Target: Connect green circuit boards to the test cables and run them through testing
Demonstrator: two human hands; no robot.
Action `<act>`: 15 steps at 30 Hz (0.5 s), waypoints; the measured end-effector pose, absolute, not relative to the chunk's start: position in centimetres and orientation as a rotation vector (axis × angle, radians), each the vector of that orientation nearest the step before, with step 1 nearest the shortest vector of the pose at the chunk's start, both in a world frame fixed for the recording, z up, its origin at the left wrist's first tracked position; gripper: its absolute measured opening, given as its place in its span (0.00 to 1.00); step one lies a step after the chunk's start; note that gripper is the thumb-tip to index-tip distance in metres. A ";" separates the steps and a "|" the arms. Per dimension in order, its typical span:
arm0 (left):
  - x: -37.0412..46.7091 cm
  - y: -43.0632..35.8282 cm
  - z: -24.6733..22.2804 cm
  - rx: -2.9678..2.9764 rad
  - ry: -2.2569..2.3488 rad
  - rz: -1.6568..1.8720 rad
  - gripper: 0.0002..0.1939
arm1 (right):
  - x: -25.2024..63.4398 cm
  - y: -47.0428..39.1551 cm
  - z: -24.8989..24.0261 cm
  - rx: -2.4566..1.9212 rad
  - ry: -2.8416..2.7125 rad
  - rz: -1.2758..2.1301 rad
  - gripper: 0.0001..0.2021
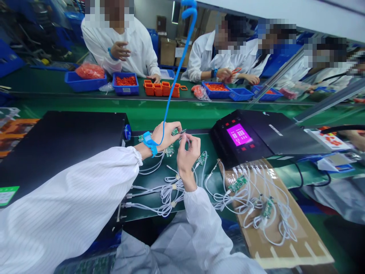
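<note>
Between the fingertips of both hands is a small green circuit board, partly covered by the fingers. My left hand, with a blue wrist strap and coiled cord, is closed on the board from the left. My right hand pinches at the board's near edge; whether a cable plug is also in that pinch is hidden. Just below the hands lies another circuit board. To the right of my right hand rests one more board with a white cable. Bundled white cables spread over the green mat beneath.
A black box with a lit pink screen stands right, a larger black box left. Cardboard at right carries cables and boards. Across the bench, people in white coats work beside blue bins of orange parts. A blue cord hangs down.
</note>
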State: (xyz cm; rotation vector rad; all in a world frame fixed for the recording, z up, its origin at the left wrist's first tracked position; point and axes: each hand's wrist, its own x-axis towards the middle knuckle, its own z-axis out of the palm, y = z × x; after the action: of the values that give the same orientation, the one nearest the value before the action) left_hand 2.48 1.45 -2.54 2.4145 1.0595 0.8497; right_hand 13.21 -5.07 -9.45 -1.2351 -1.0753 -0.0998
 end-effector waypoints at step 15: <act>2.6 1.3 -2.8 2.453 1.115 0.807 0.04 | 13.1 -4.6 -10.1 -1.257 -1.054 -0.058 0.12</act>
State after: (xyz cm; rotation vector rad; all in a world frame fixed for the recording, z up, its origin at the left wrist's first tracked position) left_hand 2.59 1.34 -2.80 2.4530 1.1153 0.8066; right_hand 13.09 -4.58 -10.08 -1.2570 -1.0541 -0.0578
